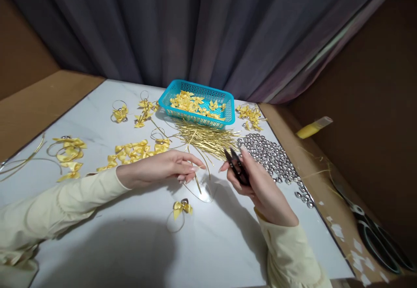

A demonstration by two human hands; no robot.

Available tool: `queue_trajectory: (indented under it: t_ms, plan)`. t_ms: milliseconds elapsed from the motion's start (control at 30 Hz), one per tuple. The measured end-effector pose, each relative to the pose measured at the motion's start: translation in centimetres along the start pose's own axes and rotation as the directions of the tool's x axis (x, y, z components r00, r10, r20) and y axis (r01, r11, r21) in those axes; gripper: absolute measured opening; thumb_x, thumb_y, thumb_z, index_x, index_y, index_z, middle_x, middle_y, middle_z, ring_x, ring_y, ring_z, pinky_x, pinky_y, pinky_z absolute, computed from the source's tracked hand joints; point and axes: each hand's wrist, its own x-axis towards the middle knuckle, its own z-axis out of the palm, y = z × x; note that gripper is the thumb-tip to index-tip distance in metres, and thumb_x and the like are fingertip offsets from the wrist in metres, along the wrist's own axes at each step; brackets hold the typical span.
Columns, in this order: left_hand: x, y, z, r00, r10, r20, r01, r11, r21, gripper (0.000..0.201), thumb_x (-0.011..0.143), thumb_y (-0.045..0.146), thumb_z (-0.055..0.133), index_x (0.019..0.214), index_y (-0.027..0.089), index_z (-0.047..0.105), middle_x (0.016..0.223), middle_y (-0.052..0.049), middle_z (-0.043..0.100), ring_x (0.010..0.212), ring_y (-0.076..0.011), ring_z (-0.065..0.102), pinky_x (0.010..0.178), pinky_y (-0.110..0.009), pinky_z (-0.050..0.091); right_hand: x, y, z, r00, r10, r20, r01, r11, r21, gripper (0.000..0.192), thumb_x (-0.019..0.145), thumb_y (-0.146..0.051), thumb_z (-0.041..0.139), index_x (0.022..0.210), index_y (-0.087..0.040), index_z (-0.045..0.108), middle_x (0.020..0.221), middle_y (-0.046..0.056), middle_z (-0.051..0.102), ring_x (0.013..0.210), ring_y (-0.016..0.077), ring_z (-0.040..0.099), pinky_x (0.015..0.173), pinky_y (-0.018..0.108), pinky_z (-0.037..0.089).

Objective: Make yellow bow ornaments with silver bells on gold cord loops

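Note:
Near the middle of the white board, my left hand (176, 165) pinches a thin gold cord (198, 183) between thumb and fingertips; its loose ends hang below and to the right. Black thread snips (237, 166) rest in my right hand (257, 179), blades pointing up and left, a short way from the cord. Just below my hands lies a yellow ribbon bow (182, 208) with a silver bell-like bead and a cord loop. Behind the hands spreads a pile of cut gold cords (208, 138). Shiny silver beads (267, 153) are heaped beyond my right hand.
A blue basket (165, 101) of yellow bows stands at the back. Loose bows (130, 151) lie left of centre, with finished-looking looped bows (70, 151) farther left and more (250, 116) at back right. Large scissors (374, 236) and a yellow-handled tool (314, 127) lie right of the board.

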Motion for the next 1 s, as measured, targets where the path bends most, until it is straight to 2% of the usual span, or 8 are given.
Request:
queue_trajectory:
  t_ms: [167, 333, 500, 633, 700, 833, 1000]
  plan:
    - [0.0, -0.4, -0.1, 0.999, 0.005, -0.032, -0.008, 0.996, -0.093, 0.028, 0.088, 0.023, 0.052, 0.114, 0.015, 0.057, 0.062, 0.006, 0.047, 0.059, -0.0100, 0.041, 0.056, -0.023, 0.027, -0.3, 0.5, 1.5, 0.973, 0.128, 0.191, -0.124, 0.992, -0.035, 0.051, 0.088, -0.058, 0.041, 0.078, -0.014, 0.064, 0.048, -0.006, 0.032, 0.041, 0.0053, 0.020, 0.036, 0.019, 0.013]
    - [0.4, -1.0, -0.5, 1.000, 0.026, -0.014, -0.028, 0.981, -0.194, 0.027, 0.089, 0.021, 0.051, 0.114, 0.012, 0.057, 0.063, 0.004, 0.048, 0.061, -0.0099, 0.042, 0.058, -0.024, 0.029, 0.0, 0.4, 1.8, 0.937, 0.259, 0.234, -0.253, 0.966, -0.057, 0.050, 0.086, -0.058, 0.046, 0.072, -0.013, 0.063, 0.045, -0.009, 0.028, 0.038, 0.0036, 0.017, 0.033, 0.017, 0.010]
    - [0.6, -0.9, -0.5, 0.996, 0.003, -0.089, -0.029, 0.957, -0.290, 0.031, 0.089, 0.019, 0.052, 0.119, 0.012, 0.051, 0.067, 0.003, 0.049, 0.060, -0.0092, 0.042, 0.060, -0.024, 0.032, 0.2, 0.7, 2.0, 0.888, 0.359, 0.286, -0.389, 0.920, 0.053, 0.047, 0.084, -0.060, 0.048, 0.073, -0.015, 0.058, 0.046, -0.010, 0.030, 0.035, 0.0017, 0.014, 0.031, 0.015, 0.007]
    - [0.4, -0.6, -0.4, 0.991, -0.010, -0.136, -0.034, 0.947, -0.318, 0.036, 0.089, 0.020, 0.052, 0.123, 0.013, 0.045, 0.069, 0.003, 0.050, 0.063, -0.0098, 0.042, 0.062, -0.024, 0.032, 0.1, 1.3, 3.3, 0.858, 0.400, 0.324, -0.476, 0.855, 0.206, 0.046, 0.084, -0.061, 0.046, 0.073, -0.017, 0.053, 0.047, -0.010, 0.030, 0.036, 0.0015, 0.010, 0.031, 0.014, 0.005]
    - [0.3, -0.5, -0.3, 0.988, 0.007, -0.154, -0.057, 0.944, -0.325, 0.037, 0.089, 0.021, 0.053, 0.124, 0.014, 0.044, 0.069, 0.004, 0.051, 0.063, -0.0100, 0.042, 0.062, -0.024, 0.032, 0.0, 1.6, 3.9, 0.864, 0.388, 0.322, -0.480, 0.827, 0.291, 0.045, 0.085, -0.060, 0.046, 0.073, -0.017, 0.051, 0.047, -0.010, 0.032, 0.036, 0.0015, 0.012, 0.031, 0.013, 0.007]
    - [0.1, -0.2, 0.0, 0.980, 0.027, -0.199, -0.088, 0.949, -0.303, 0.039, 0.087, 0.021, 0.053, 0.124, 0.015, 0.042, 0.068, 0.004, 0.051, 0.064, -0.0113, 0.043, 0.064, -0.025, 0.032, 0.0, 2.1, 4.6, 0.907, 0.323, 0.269, -0.413, 0.805, 0.425, 0.041, 0.085, -0.057, 0.049, 0.075, -0.017, 0.051, 0.048, -0.009, 0.038, 0.035, 0.0014, 0.015, 0.031, 0.013, 0.011]
    - [0.3, -0.4, 0.5, 0.981, 0.054, -0.185, -0.100, 0.964, -0.248, 0.041, 0.088, 0.026, 0.052, 0.125, 0.015, 0.040, 0.069, 0.003, 0.052, 0.064, -0.0131, 0.044, 0.063, -0.027, 0.032, 0.0, 2.3, 4.8, 0.913, 0.300, 0.276, -0.400, 0.789, 0.466, 0.041, 0.084, -0.058, 0.049, 0.076, -0.018, 0.051, 0.049, -0.009, 0.040, 0.035, 0.0013, 0.017, 0.031, 0.013, 0.014]
